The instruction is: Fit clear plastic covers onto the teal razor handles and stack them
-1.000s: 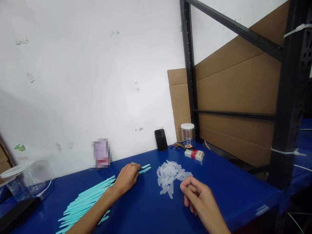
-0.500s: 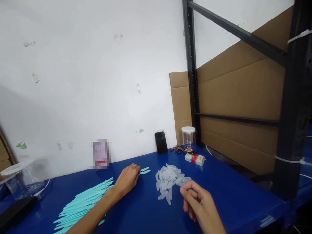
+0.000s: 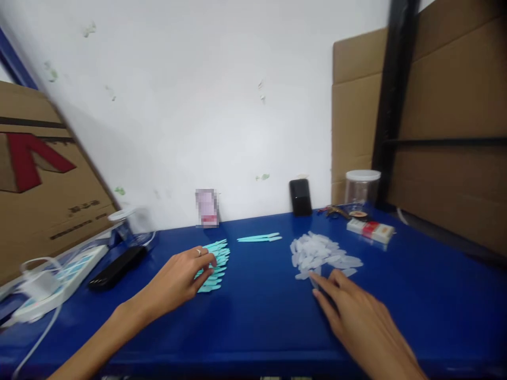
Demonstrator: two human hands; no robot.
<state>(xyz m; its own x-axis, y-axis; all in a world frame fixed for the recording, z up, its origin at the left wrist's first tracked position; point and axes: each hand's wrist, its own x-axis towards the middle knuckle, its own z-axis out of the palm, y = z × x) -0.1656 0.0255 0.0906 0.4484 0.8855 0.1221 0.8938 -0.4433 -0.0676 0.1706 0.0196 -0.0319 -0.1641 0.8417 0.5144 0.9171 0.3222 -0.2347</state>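
My left hand is over the right end of a pile of slim turquoise sticks that look like eyebrow razors. Its fingers are curved and apart, and no lifted stick shows in them. Two more turquoise sticks lie side by side farther back, paler at their right ends. At the front edge of a heap of translucent white blade caps is my right hand. Its thumb and forefinger close around one translucent cap, partly hidden by the fingers.
On the blue table a black phone leans against the wall. A clear jar, keys and a white-red box stand at the back right. A black case and a power strip lie left.
My left hand has drawn back from the two separate sticks to the pile on the left. My right hand has reached to the caps' front edge. The view has turned left.
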